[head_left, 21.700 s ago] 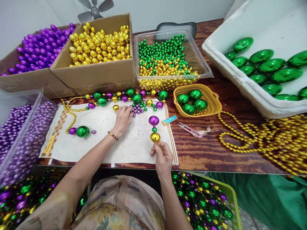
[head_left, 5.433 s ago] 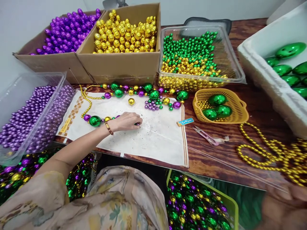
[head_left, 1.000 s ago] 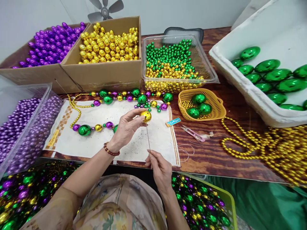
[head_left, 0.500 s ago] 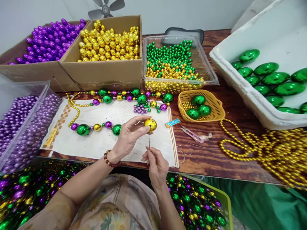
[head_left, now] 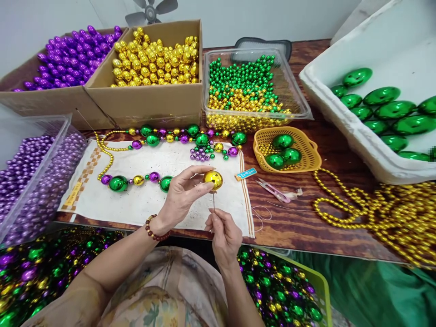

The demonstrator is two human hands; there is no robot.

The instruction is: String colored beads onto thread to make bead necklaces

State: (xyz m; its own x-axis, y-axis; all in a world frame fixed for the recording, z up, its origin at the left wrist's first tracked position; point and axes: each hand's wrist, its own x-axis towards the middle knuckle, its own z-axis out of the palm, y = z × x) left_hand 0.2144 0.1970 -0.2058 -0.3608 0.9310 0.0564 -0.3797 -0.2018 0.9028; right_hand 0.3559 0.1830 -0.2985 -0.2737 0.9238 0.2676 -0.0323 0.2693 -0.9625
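Observation:
Between the thumb and fingers of my left hand (head_left: 182,193) is a shiny gold bead (head_left: 214,180), held above a white cloth (head_left: 143,204). Below it, my right hand (head_left: 225,234) pinches a thin needle (head_left: 214,200) that points straight up to the bead's underside; how far its tip goes in is hidden. On the cloth a strand of green, purple and gold beads (head_left: 117,183) runs from beside my left hand, joins a gold bead chain at the left and returns along the back. Loose small purple beads (head_left: 199,155) and green ones lie near the back strand.
Behind stand cardboard boxes of purple beads (head_left: 75,56) and gold beads (head_left: 153,63), and a clear tub (head_left: 308,113) of small beads. To the right are a yellow basket (head_left: 308,159), pink thread snips (head_left: 277,190), gold bead chains (head_left: 402,218) and a white foam box (head_left: 340,118).
Both hands keep their grip on the bead and the needle, with only a very slight shift. The whole view has moved a little.

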